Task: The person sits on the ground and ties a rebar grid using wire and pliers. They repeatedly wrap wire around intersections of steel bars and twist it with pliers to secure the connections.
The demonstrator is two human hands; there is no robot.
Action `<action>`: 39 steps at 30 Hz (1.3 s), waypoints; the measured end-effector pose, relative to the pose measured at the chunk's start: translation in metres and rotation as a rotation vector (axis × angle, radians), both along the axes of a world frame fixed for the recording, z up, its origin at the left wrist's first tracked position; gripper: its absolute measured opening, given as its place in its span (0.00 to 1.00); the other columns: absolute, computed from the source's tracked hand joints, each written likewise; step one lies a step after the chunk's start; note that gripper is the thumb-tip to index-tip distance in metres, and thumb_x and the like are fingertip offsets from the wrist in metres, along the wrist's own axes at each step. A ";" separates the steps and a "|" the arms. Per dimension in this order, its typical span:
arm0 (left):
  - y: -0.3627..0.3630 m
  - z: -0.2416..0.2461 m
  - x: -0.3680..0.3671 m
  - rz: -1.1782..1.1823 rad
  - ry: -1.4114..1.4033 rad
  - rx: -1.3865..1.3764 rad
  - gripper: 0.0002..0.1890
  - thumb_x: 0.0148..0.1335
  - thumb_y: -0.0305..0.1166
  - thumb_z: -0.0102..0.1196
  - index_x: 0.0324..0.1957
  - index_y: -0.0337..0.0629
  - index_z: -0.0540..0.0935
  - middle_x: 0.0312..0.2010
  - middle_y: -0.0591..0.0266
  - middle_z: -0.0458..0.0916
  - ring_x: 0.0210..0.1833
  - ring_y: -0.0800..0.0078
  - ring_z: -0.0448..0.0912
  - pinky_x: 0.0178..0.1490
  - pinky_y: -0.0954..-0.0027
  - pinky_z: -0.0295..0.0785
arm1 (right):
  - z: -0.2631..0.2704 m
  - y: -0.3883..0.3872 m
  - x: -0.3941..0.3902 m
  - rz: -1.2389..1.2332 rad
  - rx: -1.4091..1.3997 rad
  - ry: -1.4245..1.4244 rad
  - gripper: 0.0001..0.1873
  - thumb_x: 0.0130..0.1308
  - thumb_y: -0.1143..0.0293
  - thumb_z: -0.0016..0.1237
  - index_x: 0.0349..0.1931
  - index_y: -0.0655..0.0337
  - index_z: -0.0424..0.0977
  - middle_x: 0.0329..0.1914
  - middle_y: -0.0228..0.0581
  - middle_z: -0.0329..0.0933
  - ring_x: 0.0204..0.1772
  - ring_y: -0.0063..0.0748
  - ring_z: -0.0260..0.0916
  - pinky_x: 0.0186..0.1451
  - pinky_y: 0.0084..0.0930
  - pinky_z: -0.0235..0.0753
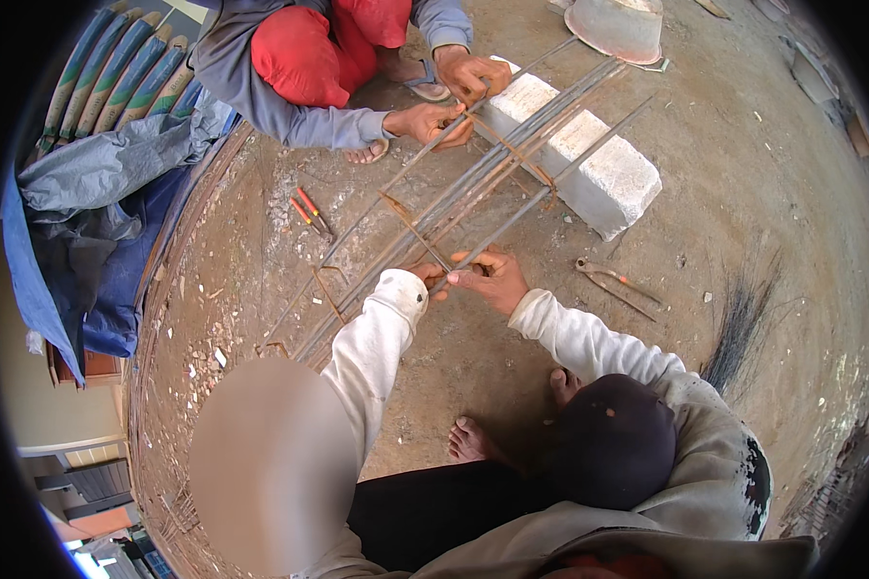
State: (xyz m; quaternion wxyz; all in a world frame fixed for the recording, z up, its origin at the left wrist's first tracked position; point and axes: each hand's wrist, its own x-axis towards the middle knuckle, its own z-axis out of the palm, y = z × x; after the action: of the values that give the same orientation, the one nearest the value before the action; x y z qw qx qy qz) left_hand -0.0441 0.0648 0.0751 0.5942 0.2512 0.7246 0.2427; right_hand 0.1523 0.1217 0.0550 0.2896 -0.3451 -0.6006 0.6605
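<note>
Several long steel rebars [510, 148] run diagonally, crossed by rusty rebar stirrups [404, 210]. They pass over a pale stone block [586, 155]. My left hand [430, 277] is around the nearest bar at a stirrup's corner, partly hidden behind the bar and my sleeve. With thumb and fingers, my right hand [494, 277] grips the same rebar [507, 224] just right of that corner. Any tie wire between my fingers is too small to tell. Across from me, a co-worker's hands [452, 101] hold the far bar beside another stirrup.
Red-handled pliers [314, 215] lie on the ground at left, pincers [615, 286] at right. A bundle of thin wire [742, 329] lies farther right. Beyond the block stands a dusty basin [615, 29]. Stacked sacks [116, 69] and a blue tarp [47, 275] are at left.
</note>
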 end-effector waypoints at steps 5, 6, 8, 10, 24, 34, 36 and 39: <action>-0.015 -0.025 -0.021 0.326 -0.032 0.125 0.12 0.59 0.36 0.52 0.32 0.38 0.83 0.24 0.68 0.78 0.26 0.77 0.71 0.31 0.73 0.66 | -0.001 -0.022 -0.013 -0.085 0.190 -0.006 0.23 0.58 0.50 0.58 0.46 0.60 0.79 0.30 0.35 0.65 0.32 0.27 0.60 0.35 0.27 0.63; -0.012 -0.020 -0.018 0.314 -0.014 0.168 0.11 0.60 0.33 0.52 0.32 0.35 0.82 0.26 0.66 0.80 0.27 0.76 0.73 0.32 0.73 0.67 | 0.000 -0.022 -0.009 -0.063 0.186 -0.018 0.24 0.59 0.52 0.58 0.48 0.60 0.78 0.30 0.36 0.67 0.33 0.26 0.62 0.34 0.28 0.64; 0.000 -0.017 0.011 0.426 -0.097 0.257 0.09 0.60 0.29 0.52 0.33 0.33 0.82 0.28 0.62 0.81 0.28 0.75 0.75 0.33 0.73 0.69 | -0.022 -0.022 0.000 -0.095 0.365 -0.013 0.21 0.61 0.52 0.55 0.42 0.62 0.80 0.27 0.38 0.69 0.33 0.28 0.65 0.36 0.33 0.67; -0.004 -0.024 0.003 0.395 -0.095 0.326 0.10 0.62 0.31 0.54 0.33 0.32 0.82 0.27 0.60 0.82 0.28 0.75 0.76 0.33 0.73 0.70 | -0.012 -0.021 0.000 -0.089 0.403 -0.035 0.18 0.63 0.54 0.54 0.38 0.63 0.80 0.24 0.39 0.71 0.31 0.28 0.69 0.33 0.33 0.69; -0.059 0.006 0.060 -0.306 0.812 1.019 0.16 0.67 0.33 0.50 0.49 0.29 0.77 0.50 0.45 0.70 0.46 0.57 0.75 0.51 0.61 0.71 | -0.020 -0.071 0.011 -0.077 0.428 -0.014 0.12 0.64 0.68 0.46 0.42 0.67 0.76 0.29 0.50 0.74 0.27 0.48 0.74 0.30 0.37 0.73; -0.043 0.016 0.061 -0.095 0.151 1.002 0.28 0.68 0.46 0.40 0.57 0.28 0.68 0.46 0.46 0.72 0.46 0.60 0.74 0.53 0.60 0.68 | 0.086 0.010 -0.001 0.468 0.828 -0.389 0.08 0.53 0.71 0.47 0.27 0.69 0.74 0.22 0.55 0.76 0.28 0.56 0.76 0.31 0.43 0.75; -0.039 0.025 0.073 -0.021 0.025 1.062 0.32 0.66 0.49 0.42 0.61 0.30 0.63 0.44 0.49 0.73 0.46 0.64 0.74 0.54 0.61 0.68 | 0.100 0.032 -0.004 0.523 0.874 -0.538 0.09 0.52 0.71 0.48 0.26 0.69 0.74 0.23 0.55 0.76 0.29 0.54 0.77 0.31 0.42 0.76; -0.045 0.008 0.060 -0.007 0.349 1.074 0.33 0.57 0.34 0.57 0.62 0.33 0.60 0.40 0.53 0.74 0.41 0.66 0.76 0.49 0.64 0.71 | 0.092 0.032 -0.009 0.258 0.852 -0.539 0.09 0.45 0.72 0.52 0.24 0.70 0.78 0.24 0.58 0.77 0.31 0.57 0.79 0.31 0.42 0.78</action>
State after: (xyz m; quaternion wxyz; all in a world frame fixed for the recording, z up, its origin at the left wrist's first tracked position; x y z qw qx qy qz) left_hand 0.0155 0.0195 0.0830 0.2551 0.5571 0.5859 0.5304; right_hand 0.1429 0.1540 0.1467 0.1556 -0.2774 -0.9072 0.2753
